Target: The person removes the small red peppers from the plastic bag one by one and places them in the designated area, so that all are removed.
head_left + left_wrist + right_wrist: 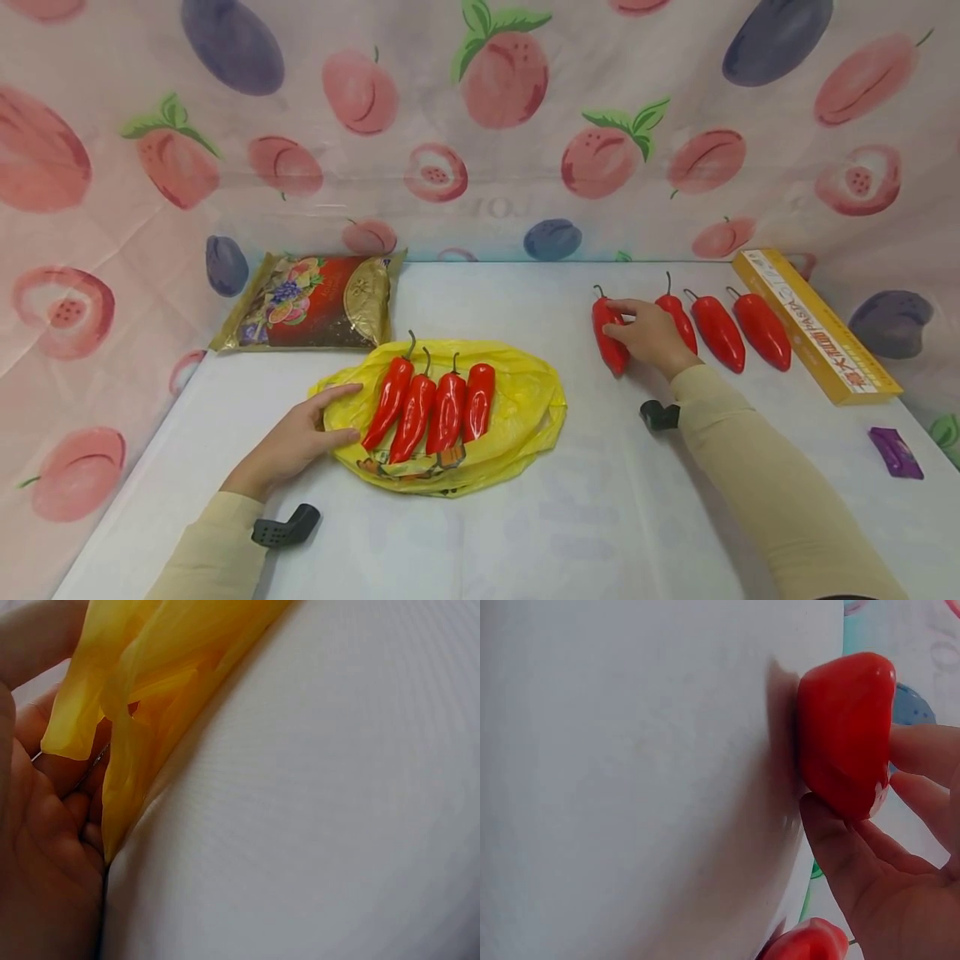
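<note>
Several red chili peppers (pixel 447 412) lie side by side on a rumpled yellow plastic bag (pixel 528 400). My left hand (pixel 296 442) rests at the bag's left edge, thumb and index finger spread apart over the plastic. In the left wrist view, yellow folds (pixel 124 787) hide part of its fingers. Over on the right, my right hand (pixel 651 333) grips a red chili pepper (pixel 609 333) between thumb and fingers. That pepper (pixel 844 739) appears at or just above the table in the right wrist view. Beside this hand lie three more peppers (pixel 717 333), one partly covered by it.
A gold and brown food packet (pixel 322 304) lies at the back left. At the far right is a long yellow pasta box (pixel 817 325), with a small purple packet (pixel 896 452) nearer the front. A fruit-patterned cloth (pixel 510 208) rises behind the white table (pixel 555 533).
</note>
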Tool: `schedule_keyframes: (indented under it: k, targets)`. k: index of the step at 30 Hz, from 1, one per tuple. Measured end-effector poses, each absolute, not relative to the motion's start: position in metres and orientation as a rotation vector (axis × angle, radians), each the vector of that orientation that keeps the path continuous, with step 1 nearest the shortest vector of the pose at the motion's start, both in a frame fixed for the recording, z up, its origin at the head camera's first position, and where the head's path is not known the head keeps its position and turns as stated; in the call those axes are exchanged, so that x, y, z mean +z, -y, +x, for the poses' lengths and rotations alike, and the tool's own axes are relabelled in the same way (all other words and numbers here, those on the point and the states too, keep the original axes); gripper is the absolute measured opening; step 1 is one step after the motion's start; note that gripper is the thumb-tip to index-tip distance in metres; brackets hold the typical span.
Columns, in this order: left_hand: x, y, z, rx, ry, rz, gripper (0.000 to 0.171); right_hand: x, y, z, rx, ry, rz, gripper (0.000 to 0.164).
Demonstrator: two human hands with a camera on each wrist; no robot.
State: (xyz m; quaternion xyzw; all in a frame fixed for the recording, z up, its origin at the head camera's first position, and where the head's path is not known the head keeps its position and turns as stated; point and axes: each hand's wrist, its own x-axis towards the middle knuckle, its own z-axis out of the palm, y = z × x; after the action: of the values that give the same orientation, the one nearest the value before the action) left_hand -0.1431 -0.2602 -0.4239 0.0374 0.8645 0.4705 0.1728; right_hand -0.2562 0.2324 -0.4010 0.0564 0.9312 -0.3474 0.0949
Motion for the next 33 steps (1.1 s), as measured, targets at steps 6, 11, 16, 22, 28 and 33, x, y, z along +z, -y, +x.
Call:
schedule_keyframes:
  k: [6, 11, 16, 22, 28, 33]
  targets:
    - [-0.426, 0.261, -0.143, 1.336, -2.465, 0.122, 0.072, -0.401, -0.232, -0.255, -1.021, -2.765, 0.168, 0.07]
    - [-0.426, 0.26, -0.142, 1.346, -2.455, 0.116, 0.072, -0.401, -0.232, -0.253, -1.034, -2.766, 0.165, 0.07]
    - [-0.426, 0.259, -0.142, 1.349, -2.45, 0.104, 0.071, -0.401, -0.232, -0.252, -1.042, -2.762, 0.177, 0.073]
    - [-0.426, 0.259, -0.141, 1.362, -2.443, 0.106, 0.071, -0.397, -0.236, -0.248, -1.112, -2.757, 0.191, 0.074]
    - [-0.425, 0.259, -0.14, 1.361, -2.454, 0.117, 0.071, -0.383, -0.237, -0.239, -1.145, -2.818, 0.083, 0.071]
    - [-0.424, 0.26, -0.141, 1.368, -2.451, 0.118, 0.071, -0.368, -0.221, -0.225, -1.151, -2.899, -0.054, 0.065]
